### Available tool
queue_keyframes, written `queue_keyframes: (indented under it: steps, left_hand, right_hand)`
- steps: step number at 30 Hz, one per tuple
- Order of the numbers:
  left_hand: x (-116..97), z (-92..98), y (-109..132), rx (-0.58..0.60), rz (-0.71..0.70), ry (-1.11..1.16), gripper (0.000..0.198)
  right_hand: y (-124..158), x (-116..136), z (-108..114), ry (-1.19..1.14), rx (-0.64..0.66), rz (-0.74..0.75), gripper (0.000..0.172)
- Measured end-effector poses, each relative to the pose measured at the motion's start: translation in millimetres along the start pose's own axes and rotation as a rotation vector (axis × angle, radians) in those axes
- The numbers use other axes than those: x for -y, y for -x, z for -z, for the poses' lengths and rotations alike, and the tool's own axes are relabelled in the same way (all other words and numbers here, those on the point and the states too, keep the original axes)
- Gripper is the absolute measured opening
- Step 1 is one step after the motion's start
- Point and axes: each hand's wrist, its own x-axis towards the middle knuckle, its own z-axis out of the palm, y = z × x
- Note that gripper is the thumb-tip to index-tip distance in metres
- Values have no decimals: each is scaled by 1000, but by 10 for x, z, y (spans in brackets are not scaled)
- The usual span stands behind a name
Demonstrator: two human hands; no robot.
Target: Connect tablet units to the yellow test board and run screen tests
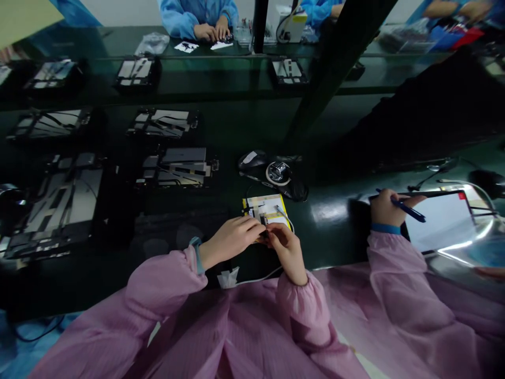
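Observation:
A flat white battery pack (269, 201) with yellow tape along its edges lies on the dark green bench in front of me. A white cable (291, 225) with a plug end rests on its right side and trails toward my lap. My left hand (234, 238) reaches in over the near left edge, its fingertips pinched together. From the right, my right hand (287, 245) meets it, thumb and finger closed at the same spot. Between the fingertips is a small dark part, mostly hidden by them.
Opened tablet units (183, 167) with ribbon cables lie in rows on the left. Behind the battery are a black cable bundle (254, 160) and a coiled cable (279, 172). A co-worker's hand (384, 210) holds a pen by a white-screened tablet (440, 221). Dark posts stand ahead.

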Motion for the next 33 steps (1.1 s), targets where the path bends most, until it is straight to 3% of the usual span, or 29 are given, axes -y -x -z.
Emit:
queue_keyframes:
  steps: [9, 14, 17, 20, 26, 33]
  left_hand:
    - [95, 132, -64, 31, 202, 563, 20]
    - [188, 147, -103, -209, 361, 666, 15]
    - [221, 162, -68, -269, 374, 596, 7]
    - [240, 188, -17, -230, 331, 442, 4]
    - [312, 201, 84, 32, 103, -74, 12]
    - [400, 127, 109, 42, 24, -97, 13]
  right_hand:
    - [61, 45, 36, 94, 31, 28, 19]
    - [151, 90, 57, 267, 84, 180, 13]
    - [176, 128, 11, 381, 131, 281, 17]
    - [165, 172, -39, 454, 146, 313, 16]
    - [22, 252, 38, 679, 246, 392, 18]
    - [-396, 215, 76, 704, 277, 509, 26]
